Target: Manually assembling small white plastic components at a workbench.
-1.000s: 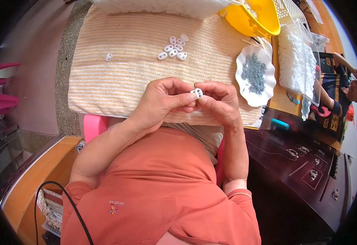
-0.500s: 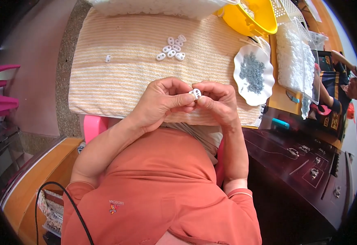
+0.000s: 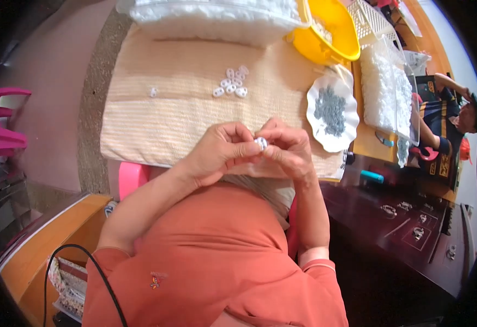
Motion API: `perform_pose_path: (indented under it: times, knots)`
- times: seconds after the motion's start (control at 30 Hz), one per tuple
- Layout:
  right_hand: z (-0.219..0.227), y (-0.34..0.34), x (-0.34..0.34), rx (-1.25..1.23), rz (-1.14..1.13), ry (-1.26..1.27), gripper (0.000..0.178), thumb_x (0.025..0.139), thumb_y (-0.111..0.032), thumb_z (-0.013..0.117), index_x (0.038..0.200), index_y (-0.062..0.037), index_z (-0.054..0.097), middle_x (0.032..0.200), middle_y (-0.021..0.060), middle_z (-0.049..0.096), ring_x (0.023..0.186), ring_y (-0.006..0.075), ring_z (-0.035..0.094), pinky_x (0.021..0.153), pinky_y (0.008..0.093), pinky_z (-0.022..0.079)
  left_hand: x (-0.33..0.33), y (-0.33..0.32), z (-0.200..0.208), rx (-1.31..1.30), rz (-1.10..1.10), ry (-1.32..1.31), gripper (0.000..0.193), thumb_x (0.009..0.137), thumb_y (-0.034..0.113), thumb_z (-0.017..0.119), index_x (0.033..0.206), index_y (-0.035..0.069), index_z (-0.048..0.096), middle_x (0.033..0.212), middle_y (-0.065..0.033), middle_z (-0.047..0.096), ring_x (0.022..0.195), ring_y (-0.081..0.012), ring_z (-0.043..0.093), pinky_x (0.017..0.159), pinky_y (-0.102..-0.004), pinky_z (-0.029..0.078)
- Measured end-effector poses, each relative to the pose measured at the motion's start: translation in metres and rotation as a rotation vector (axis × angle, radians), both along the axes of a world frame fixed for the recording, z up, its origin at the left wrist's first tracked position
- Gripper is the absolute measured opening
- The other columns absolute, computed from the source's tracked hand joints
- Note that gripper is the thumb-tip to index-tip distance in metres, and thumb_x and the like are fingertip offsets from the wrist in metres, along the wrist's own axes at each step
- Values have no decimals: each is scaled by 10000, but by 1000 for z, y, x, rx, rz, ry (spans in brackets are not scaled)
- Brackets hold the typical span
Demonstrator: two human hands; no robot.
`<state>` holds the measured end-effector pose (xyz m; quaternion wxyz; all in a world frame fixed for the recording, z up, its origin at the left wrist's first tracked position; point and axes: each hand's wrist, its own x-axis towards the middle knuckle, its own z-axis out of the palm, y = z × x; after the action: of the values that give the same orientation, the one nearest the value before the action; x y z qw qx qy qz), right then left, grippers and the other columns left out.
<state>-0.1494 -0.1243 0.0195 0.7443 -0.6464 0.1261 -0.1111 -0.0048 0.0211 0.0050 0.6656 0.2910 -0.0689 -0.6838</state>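
Note:
Between the fingertips of both hands is a small white plastic cord lock with two holes, held above the near edge of the towel. My left hand pinches it from the left with thumb and index finger. From the other side, the thumb and fingers of my right hand close on it too. Beyond the hands lies a cluster of several similar white cord locks. A single small white piece rests apart at the left. To the right, a scalloped white plate holds many small grey metal pieces, apparently springs.
A striped towel covers the table. Clear bins of white parts stand at the far edge and right, beside a yellow basket. Another person sits at the far right. A pink stool is left.
The view has tilted, so the table things appear lower. Both hands stay together on the cord lock, which seems slightly turned; the right fingers have shifted a little.

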Motion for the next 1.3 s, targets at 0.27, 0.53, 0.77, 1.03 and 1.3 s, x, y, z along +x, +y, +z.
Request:
perform_pose_path:
  times: [0.27, 0.53, 0.77, 1.03, 1.3]
  knots:
    - [9, 9, -2, -451, 25, -1, 264, 813, -82, 748, 1049, 22, 688, 945, 103, 620, 855, 165, 600, 741, 265, 496, -6, 4, 1, -79, 40, -28, 64, 862, 24, 679, 862, 46, 618, 853, -54, 676, 783, -123, 653, 707, -240, 544]
    - [2, 1, -4, -345, 72, 26, 217, 841, -12, 697, 1046, 53, 666, 961, 98, 609, 859, 169, 623, 745, 288, 534, -9, 4, 0, -160, 54, -221, 75, 872, 65, 686, 844, 45, 619, 810, -48, 669, 729, -104, 632, 679, -231, 528]
    - [7, 9, -3, -104, 14, -56, 222, 841, -1, 694, 1052, 56, 654, 948, 82, 601, 857, 161, 621, 751, 282, 536, -4, 1, -2, -130, -7, -206, 73, 880, 35, 667, 841, 49, 606, 868, -58, 654, 788, -158, 652, 744, -297, 580]
    - [9, 11, -3, -9, 30, -16, 152, 866, -80, 692, 992, -15, 638, 930, 24, 590, 869, 106, 568, 780, 263, 492, 1, 1, -3, -77, -44, -213, 60, 902, 70, 648, 866, 38, 612, 889, -80, 662, 820, -177, 664, 761, -306, 589]
    - [13, 13, -4, 31, 8, 64, 119, 885, -52, 666, 982, -10, 610, 905, 26, 618, 850, 105, 605, 760, 250, 507, -3, 4, 2, -84, -5, -224, 107, 935, 138, 617, 892, 40, 609, 887, -86, 662, 814, -167, 665, 744, -287, 588]
